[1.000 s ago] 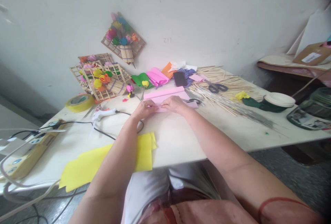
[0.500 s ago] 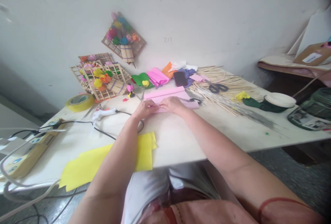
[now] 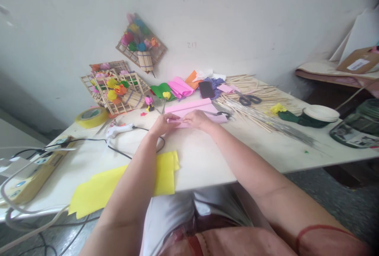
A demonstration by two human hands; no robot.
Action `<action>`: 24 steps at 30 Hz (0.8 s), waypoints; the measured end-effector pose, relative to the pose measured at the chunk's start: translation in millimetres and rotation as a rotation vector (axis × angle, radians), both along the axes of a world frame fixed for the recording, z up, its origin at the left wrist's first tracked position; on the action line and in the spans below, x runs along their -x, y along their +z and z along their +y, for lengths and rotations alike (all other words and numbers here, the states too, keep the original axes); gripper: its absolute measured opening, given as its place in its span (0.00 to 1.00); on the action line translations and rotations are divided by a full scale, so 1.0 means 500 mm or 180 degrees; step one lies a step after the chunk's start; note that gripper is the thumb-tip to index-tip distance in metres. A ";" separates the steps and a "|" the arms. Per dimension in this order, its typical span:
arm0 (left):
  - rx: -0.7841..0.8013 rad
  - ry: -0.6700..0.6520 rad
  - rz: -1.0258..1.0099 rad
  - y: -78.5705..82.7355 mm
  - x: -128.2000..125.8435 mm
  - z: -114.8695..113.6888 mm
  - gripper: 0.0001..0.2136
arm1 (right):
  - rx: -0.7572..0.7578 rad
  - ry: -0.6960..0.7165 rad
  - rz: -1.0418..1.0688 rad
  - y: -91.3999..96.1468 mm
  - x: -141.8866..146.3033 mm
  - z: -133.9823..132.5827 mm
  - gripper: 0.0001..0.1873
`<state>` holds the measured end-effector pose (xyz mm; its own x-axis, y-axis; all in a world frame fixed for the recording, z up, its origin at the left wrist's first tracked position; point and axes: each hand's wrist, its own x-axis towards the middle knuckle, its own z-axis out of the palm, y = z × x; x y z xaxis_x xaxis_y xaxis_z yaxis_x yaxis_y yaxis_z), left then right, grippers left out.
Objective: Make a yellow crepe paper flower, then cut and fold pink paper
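Observation:
Pink crepe paper (image 3: pixel 189 106) lies on the table in front of me, its far edge folded over. My left hand (image 3: pixel 165 124) pinches the near left edge of this paper. Close beside it, my right hand (image 3: pixel 196 120) has its fingers pressed together on the same near edge. A pair of scissors (image 3: pixel 222 114) rests on the paper just beyond my right hand. Yellow crepe paper (image 3: pixel 100 187) lies partly under my left forearm at the table's front edge.
A white glue gun (image 3: pixel 118 129) with a black cord lies left of my hands, near yellow tape (image 3: pixel 92 117) and a power strip (image 3: pixel 35 171). Bamboo sticks (image 3: pixel 260 90), thin wires (image 3: pixel 275 128) and black-handled scissors (image 3: pixel 250 99) lie to the right. Flower-decorated frames (image 3: pixel 118 90) lean at the back left.
My left fingers have opened slightly and shifted along the pink paper's near edge, and a little more of the paper shows between my hands. Everything else stays in place.

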<state>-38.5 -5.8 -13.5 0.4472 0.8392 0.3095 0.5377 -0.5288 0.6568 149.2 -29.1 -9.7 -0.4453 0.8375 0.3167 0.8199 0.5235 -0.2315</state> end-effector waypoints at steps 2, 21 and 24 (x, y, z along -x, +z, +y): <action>-0.0088 -0.0002 0.0070 -0.004 0.007 0.006 0.17 | -0.0021 -0.0005 0.0022 0.000 -0.004 0.000 0.12; -0.0327 -0.0184 -0.0163 -0.008 0.017 0.013 0.13 | 0.0019 -0.0057 -0.0042 0.004 -0.010 -0.005 0.12; -0.0253 -0.0143 -0.0104 -0.006 0.018 0.011 0.14 | 0.0035 -0.0098 -0.0039 0.006 -0.009 -0.008 0.12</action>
